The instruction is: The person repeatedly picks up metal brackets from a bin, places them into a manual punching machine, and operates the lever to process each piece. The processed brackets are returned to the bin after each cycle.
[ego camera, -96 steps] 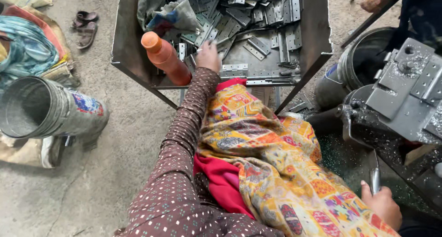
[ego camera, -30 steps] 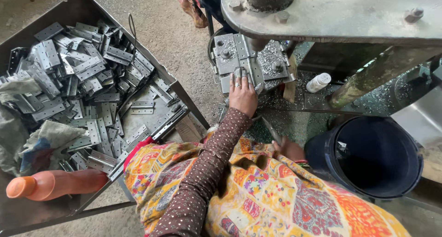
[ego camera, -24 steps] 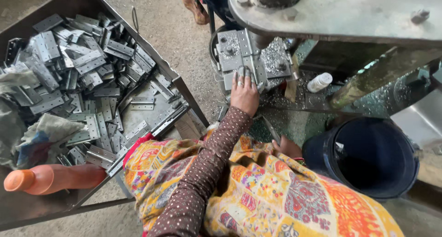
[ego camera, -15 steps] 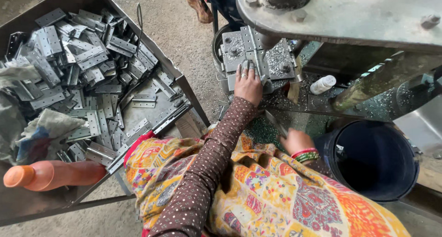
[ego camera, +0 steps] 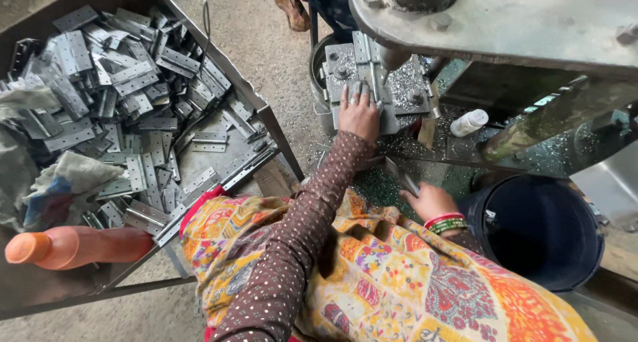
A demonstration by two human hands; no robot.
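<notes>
My left hand point(ego camera: 359, 114) lies fingers-forward on a grey hinge plate point(ego camera: 387, 119), pressing it onto the metal fixture point(ego camera: 405, 83) of a press machine. Its sleeve is brown with dots. Lower down, my right hand point(ego camera: 430, 202), with bangles at the wrist, grips a thin metal lever point(ego camera: 401, 174) that slants up to the left. Metal shavings cover the fixture and the ledge around it. A colourful patterned cloth point(ego camera: 399, 282) covers my lap below both arms.
A metal tray point(ego camera: 269, 126) at the left holds several grey hinge plates point(ego camera: 133, 83), a crumpled rag point(ego camera: 60, 182) and an orange bottle point(ego camera: 73, 245). A dark blue bucket point(ego camera: 538, 229) stands at the right. A small white bottle point(ego camera: 469, 122) lies under the machine table point(ego camera: 531, 23).
My right hand has come out from beside the cloth and closed on the lever. My left hand has stayed on the fixture, shifted slightly forward.
</notes>
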